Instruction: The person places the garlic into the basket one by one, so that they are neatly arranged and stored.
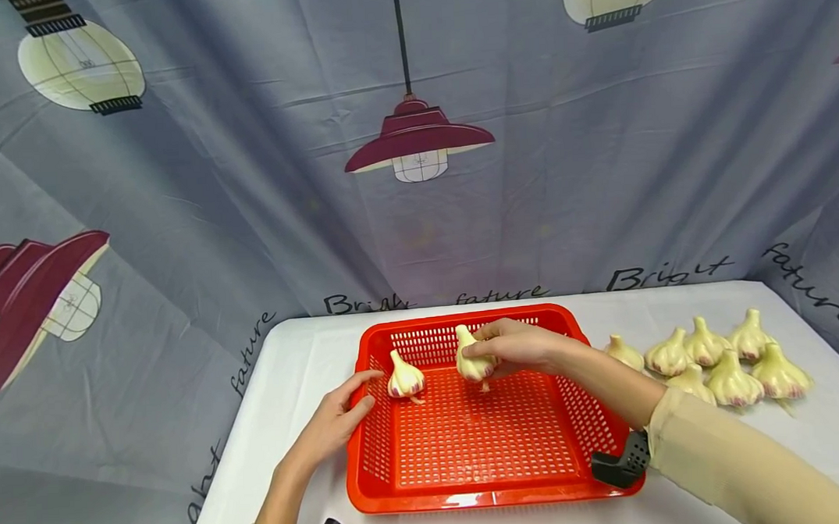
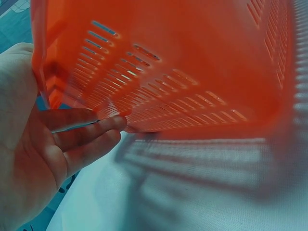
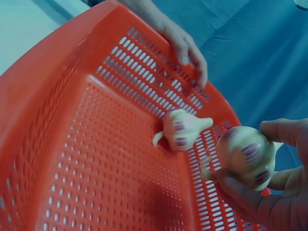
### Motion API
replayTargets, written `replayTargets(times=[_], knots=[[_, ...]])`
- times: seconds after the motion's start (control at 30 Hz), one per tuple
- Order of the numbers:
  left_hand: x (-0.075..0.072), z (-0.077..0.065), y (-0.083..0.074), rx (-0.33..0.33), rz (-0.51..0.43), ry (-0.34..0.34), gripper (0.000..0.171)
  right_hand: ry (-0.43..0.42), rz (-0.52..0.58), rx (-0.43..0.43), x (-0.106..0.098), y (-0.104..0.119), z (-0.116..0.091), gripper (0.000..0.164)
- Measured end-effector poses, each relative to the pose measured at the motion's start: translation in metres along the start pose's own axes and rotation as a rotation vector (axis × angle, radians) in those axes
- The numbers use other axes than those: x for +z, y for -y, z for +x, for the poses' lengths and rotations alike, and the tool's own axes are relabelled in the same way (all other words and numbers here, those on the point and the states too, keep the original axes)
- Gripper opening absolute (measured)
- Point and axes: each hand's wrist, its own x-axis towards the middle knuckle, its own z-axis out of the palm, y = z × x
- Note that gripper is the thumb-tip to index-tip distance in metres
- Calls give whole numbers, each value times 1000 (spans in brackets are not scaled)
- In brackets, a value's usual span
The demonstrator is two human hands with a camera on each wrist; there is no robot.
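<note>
My right hand (image 1: 518, 345) holds a garlic bulb (image 1: 471, 355) over the red plastic basket (image 1: 486, 497). In the right wrist view, thumb and fingers wrap the sides of this bulb (image 3: 248, 156), its purple streaks and roots showing. Another garlic bulb (image 1: 406, 377) lies inside the basket by the left wall. My left hand (image 1: 335, 422) grips the basket's left rim. Up close in the left wrist view, several fingers of that hand (image 2: 53, 149) rest against the outside of the slotted wall, while part of the hand passes behind the rim.
Several more garlic bulbs (image 1: 734, 379) stand grouped on the white tabletop (image 1: 311, 360), right of the basket. Behind the table hangs a grey-blue curtain (image 1: 530, 210) printed with lamps and lettering. My right forearm crosses the basket's right rim.
</note>
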Motion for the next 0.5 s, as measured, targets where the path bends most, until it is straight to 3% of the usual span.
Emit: replayTargets(times=[0.5], knots=[[1, 0, -1, -5, 14, -15, 39, 74, 19, 6, 13, -10, 25, 24]])
